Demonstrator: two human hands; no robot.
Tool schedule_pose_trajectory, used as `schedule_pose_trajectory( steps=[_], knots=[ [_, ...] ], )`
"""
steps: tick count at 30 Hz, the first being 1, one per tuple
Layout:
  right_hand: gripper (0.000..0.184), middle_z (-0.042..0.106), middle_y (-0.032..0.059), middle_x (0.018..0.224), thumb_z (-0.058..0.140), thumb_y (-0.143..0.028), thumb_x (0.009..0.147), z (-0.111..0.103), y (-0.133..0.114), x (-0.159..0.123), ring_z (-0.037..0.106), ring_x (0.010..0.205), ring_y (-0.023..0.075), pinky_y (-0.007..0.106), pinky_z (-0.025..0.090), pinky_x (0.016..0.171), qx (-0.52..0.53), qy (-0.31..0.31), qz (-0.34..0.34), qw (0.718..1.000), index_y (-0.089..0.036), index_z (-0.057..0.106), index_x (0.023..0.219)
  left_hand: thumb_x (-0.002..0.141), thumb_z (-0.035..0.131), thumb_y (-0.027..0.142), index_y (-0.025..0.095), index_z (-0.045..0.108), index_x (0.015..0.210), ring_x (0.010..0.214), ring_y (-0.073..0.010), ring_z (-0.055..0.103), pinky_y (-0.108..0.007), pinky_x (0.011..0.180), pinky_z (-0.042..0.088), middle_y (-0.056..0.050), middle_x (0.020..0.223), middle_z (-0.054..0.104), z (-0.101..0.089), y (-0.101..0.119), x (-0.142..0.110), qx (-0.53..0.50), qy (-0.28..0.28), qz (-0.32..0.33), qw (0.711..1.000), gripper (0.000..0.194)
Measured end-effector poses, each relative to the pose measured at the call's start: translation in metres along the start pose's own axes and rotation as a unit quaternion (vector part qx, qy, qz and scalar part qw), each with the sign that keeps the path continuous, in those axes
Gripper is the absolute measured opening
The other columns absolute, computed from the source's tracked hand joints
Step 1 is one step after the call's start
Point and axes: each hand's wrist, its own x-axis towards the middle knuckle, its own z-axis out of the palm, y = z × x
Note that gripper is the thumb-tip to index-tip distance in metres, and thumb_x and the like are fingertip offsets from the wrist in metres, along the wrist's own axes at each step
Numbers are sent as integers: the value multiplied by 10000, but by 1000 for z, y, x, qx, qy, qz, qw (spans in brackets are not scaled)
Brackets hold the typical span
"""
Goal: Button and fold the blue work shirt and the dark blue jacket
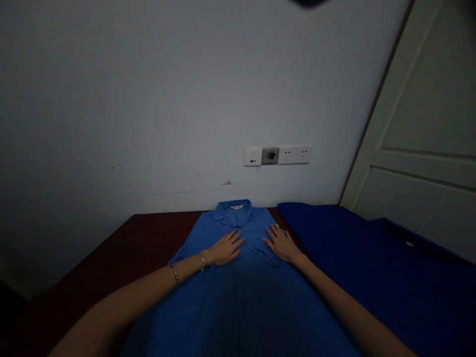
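Note:
A blue collared shirt [223, 292] lies spread front side up, its collar toward the wall and a white label showing inside the neck. My left hand [223, 248] rests on the upper chest of the shirt with its fingers spread, just below the collar. Flat on the other side of the chest, near the shoulder, lies my right hand [280, 243], its fingers apart too. Between the two hands a fold runs slantwise across the cloth. The shirt's lower part is dark and hard to make out.
The dark red tabletop [156, 238] meets a pale wall behind. To the right lies a darker blue garment [345, 258]. Several sockets and switch plates [293, 154] sit on the wall above the collar. A panelled door [420, 148] stands at the right.

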Motion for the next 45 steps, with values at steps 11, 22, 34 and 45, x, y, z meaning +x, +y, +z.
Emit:
schedule_pose_trajectory(
  steps=[11, 22, 34, 45],
  knots=[
    [747, 212, 168, 1420, 145, -615, 829, 9, 4, 1, 130, 1319, 267, 517, 94, 1026, -1, 1, 29, 1000, -106, 290, 1356, 901, 219, 430, 144, 196, 1375, 1335, -214, 62, -384, 1063, 154, -121, 1449, 129, 2, -1, 4, -19, -23, -7, 1000, 555],
    [759, 190, 150, 1430, 134, -621, 824, 11, 4, 3, 130, 1319, 265, 516, 93, 1030, 1, -11, 42, 999, -106, 266, 1365, 900, 164, 457, 143, 165, 1382, 1337, -214, 31, -391, 1070, 126, -119, 1455, 99, -1, 3, 2, -35, -27, -16, 999, 576],
    [750, 203, 147, 1427, 120, -608, 831, 7, 1, 0, 127, 1318, 276, 541, 69, 1024, 7, -1, 36, 999, -100, 278, 1360, 888, 158, 491, 134, 206, 1370, 1337, -207, 39, -356, 1074, 99, -105, 1455, 111, 0, 3, 3, -12, -17, -27, 999, 602],
    [646, 278, 111, 1407, 140, -556, 864, -22, -30, -29, 198, 1306, 228, 473, 83, 1050, 46, 27, -118, 992, -166, 330, 1342, 882, 137, 507, 52, 279, 1336, 1325, -213, 131, -328, 1075, 136, -153, 1418, 224, -13, -7, -56, -23, -12, -111, 993, 659]
  ],
)
